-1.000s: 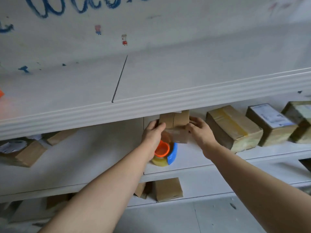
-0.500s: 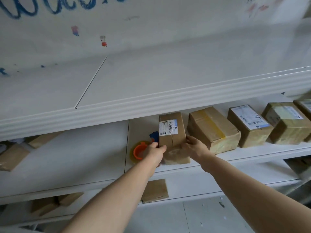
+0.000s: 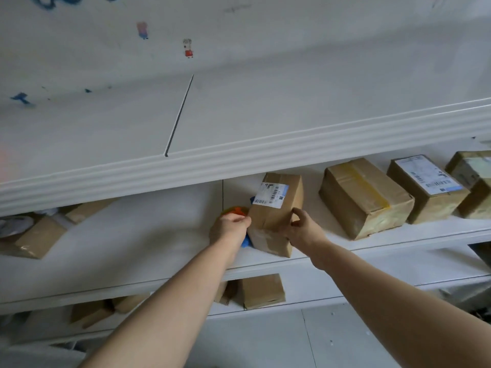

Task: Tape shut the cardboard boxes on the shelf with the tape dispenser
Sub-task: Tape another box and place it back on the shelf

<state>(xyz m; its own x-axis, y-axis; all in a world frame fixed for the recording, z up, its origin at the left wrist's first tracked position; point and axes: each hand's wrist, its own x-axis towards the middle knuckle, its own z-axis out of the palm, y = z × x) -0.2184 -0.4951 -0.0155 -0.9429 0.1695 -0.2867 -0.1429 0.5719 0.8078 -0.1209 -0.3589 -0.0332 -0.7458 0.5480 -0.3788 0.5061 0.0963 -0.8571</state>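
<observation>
Front edge of shelf (image 3: 132,243), labelled box (image 3: 268,219): brown cardboard, matt, lightly creased. Its label (image 3: 271,195): white paper, faint sheen. Clear tape over the box's near end: glossy, wrinkled. Just left of it, tape dispenser (image 3: 235,210): orange and blue plastic, smooth, mostly hidden. The shelf itself: white, smooth, satin, painted look; base material cannot be told. To the right, next box (image 3: 366,203): matt cardboard, yellowish glossy tape strip, crinkled. At the shelf's right end, end box (image 3: 475,181): cardboard largely under shiny tape. Behind, wall (image 3: 265,35): white, matt.
</observation>
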